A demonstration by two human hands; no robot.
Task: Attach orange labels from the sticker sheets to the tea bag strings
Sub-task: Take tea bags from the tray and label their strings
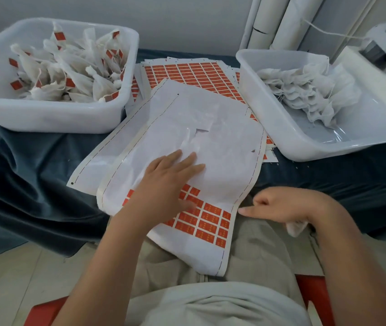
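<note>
Blue cloth (pixel 34 161) covers the table. On the far left a bin (pixel 46 116) holds tagged bags (pixel 69 67); on the right a second bin (pixel 305 147) holds plain bags (pixel 305 88). Between them lie full sheets (pixel 194 76). A nearer sheet (pixel 222 161), mostly peeled, hangs over the table's near edge, with orange labels (pixel 208 222) left at its near end. The left hand (pixel 163 187) presses flat on it, fingers straight. The right hand (pixel 288 205), just right of the sheet, points its forefinger left, the other fingers curled on a tea bag (pixel 296 228).
</note>
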